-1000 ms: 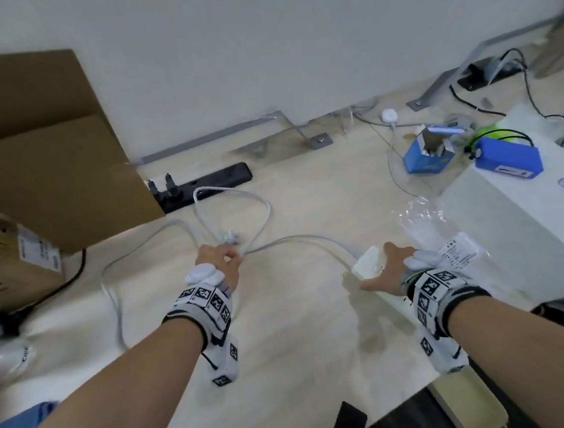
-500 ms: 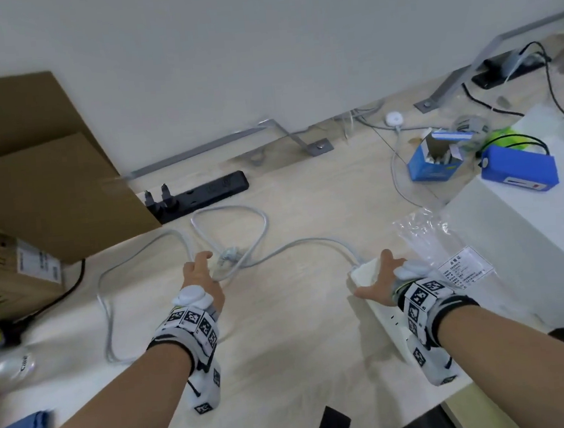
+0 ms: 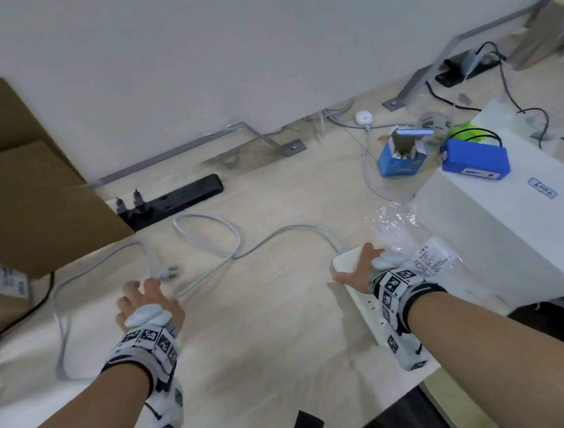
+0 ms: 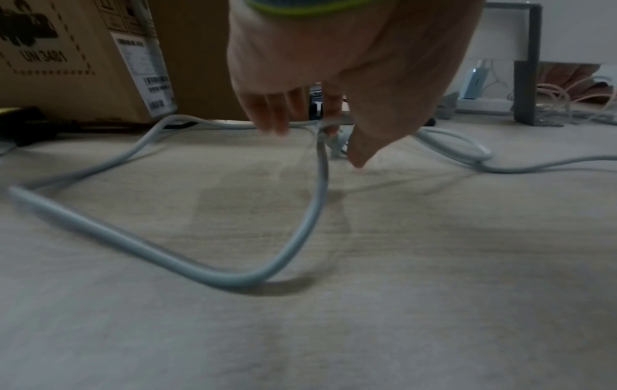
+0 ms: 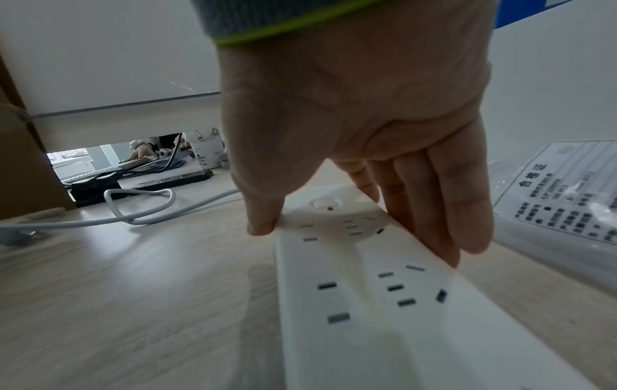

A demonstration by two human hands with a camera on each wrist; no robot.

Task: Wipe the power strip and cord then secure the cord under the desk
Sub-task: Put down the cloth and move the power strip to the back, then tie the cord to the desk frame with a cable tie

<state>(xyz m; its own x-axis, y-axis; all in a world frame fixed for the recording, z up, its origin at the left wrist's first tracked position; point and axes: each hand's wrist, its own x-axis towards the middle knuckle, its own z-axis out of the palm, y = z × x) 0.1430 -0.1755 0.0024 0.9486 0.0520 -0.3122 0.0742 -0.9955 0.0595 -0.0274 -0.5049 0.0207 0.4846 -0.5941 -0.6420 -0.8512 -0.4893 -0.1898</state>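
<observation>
A white power strip [image 3: 363, 304] lies on the pale wood floor at the right. My right hand [image 3: 357, 268] grips its far end, thumb on the left edge and fingers along the right edge; the sockets [image 5: 384, 290] face up. The strip's grey-white cord [image 3: 275, 235] runs left in a loose loop to its plug [image 3: 168, 273]. My left hand [image 3: 146, 290] hangs over the cord just behind the plug, and thumb and index finger pinch the cord [image 4: 310, 211] there. Another long bend of cord [image 4: 133, 245] lies on the floor nearer to me.
Cardboard boxes [image 3: 27, 202] stand at the left, with a black power strip [image 3: 177, 199] beside them. A white box [image 3: 513, 227] carrying a blue pack [image 3: 473, 159] stands at the right, and a labelled plastic bag [image 3: 424, 256] lies against it. Grey desk feet [image 3: 288, 146] meet the white panel behind.
My left hand has drawn the plug end of the cord left and toward me. My right hand has stayed on the end of the white strip.
</observation>
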